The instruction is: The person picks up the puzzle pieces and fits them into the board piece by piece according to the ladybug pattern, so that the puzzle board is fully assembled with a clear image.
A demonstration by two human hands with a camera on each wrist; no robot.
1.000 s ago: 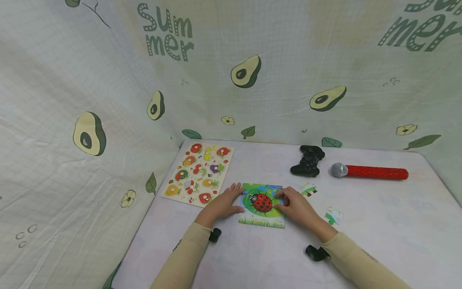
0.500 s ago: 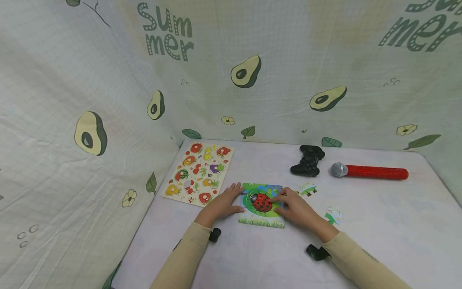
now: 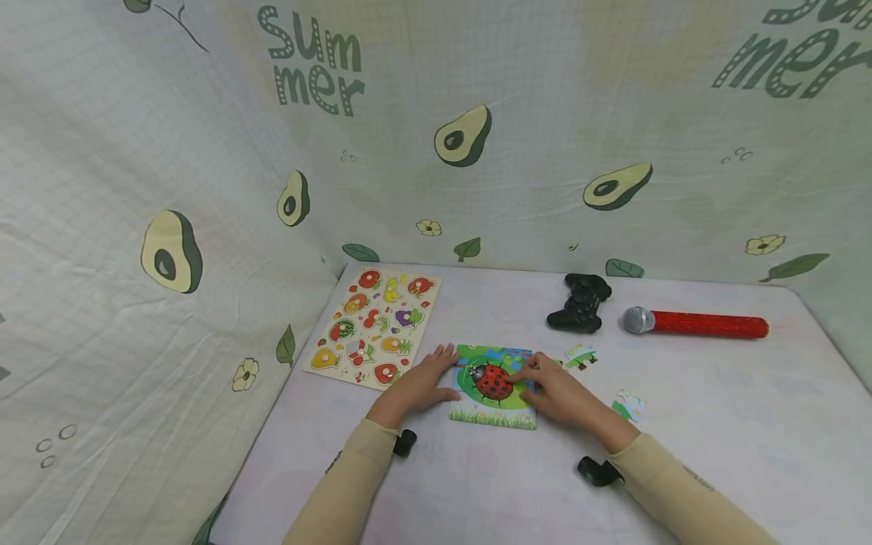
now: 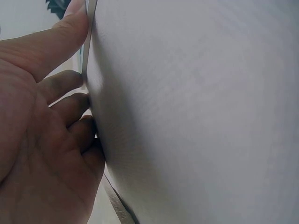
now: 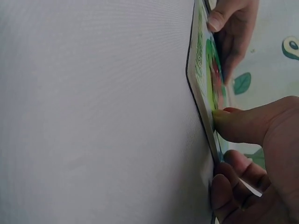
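Your right hand (image 3: pixel 555 386) is what has changed. A second ago its index finger was drawn back near the right side of the ladybug puzzle (image 3: pixel 485 395); now it reaches in over the red ladybug, much as it did half a second ago. Your right thumb (image 5: pixel 238 126) presses on the face of the puzzle near its right edge, and the other fingers are bent beside that edge. I see no loose piece pinched in them. That looks like pressing a piece down or checking a seam, rather than carrying anything.

Your left hand (image 3: pixel 421 384) has stayed put against the left edge, fingers stretched out and a little spread, thumb lower on the same side, probably bracing. The puzzle lies flat on the tabletop (image 3: pixel 715 424) between your hands, just right of the fruit board (image 3: pixel 375 333), and hasn't shifted.

The tree piece (image 3: pixel 581 356) just beyond your right hand and the green-and-white piece (image 3: pixel 629 405) farther right are where they were, so I'd judge the work unfinished, with those two yet to be placed. A green sliver (image 3: pixel 559 362) now shows past your right knuckles, too small to identify. That hand also covers the puzzle's upper right part, so I cannot tell whether a gap remains there.
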